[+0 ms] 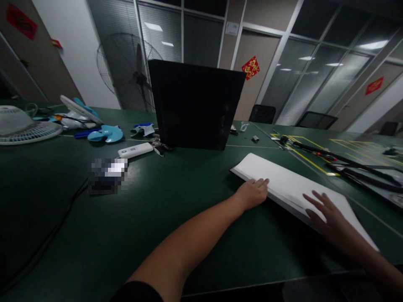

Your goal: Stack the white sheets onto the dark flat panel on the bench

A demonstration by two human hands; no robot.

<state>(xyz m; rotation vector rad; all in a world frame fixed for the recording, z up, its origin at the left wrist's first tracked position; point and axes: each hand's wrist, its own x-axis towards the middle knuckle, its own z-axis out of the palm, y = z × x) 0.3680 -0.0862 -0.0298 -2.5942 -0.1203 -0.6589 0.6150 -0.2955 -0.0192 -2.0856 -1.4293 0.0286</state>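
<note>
2 hands (252, 195) (330, 219) at white slab (288, 179) on green table (185, 184); black panel (195, 107) upright beyond.

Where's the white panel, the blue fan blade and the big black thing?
White panel (291, 183), head view: top face.
Blue fan blade (107, 134), head view: its middle.
Big black thing (195, 105), head view: facing side.

Office; glass partitions (201, 42), mesh chairs (263, 114), worktable (176, 180)

Head camera faces forward, down across tabletop (176, 180)
</note>
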